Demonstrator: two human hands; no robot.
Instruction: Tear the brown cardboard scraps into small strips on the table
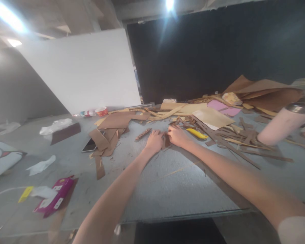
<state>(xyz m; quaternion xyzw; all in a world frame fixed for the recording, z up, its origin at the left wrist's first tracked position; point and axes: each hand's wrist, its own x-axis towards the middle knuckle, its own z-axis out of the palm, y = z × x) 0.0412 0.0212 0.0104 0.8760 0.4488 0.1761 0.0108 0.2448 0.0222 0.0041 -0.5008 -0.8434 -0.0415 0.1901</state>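
Observation:
At the middle of the grey table [147,189], my left hand [155,140] and my right hand [177,135] are close together with bent fingers. Between them is a small brown piece [166,143] that looks like leather or card; both hands are closed on its sides, and the fingers hide part of it. Left of my left hand lies a notched brown strip [143,134]. A yellow banana-shaped tool [197,133], perhaps a cutter, rests just right of my right hand.
Brown strips [228,145] and tan sheets [213,117] pile up at right, near a pink tumbler [284,125]. Brown scraps [101,142] partly cover a phone [88,146] at left. A purple tissue pack [56,196] lies front left. Boards stand behind the table.

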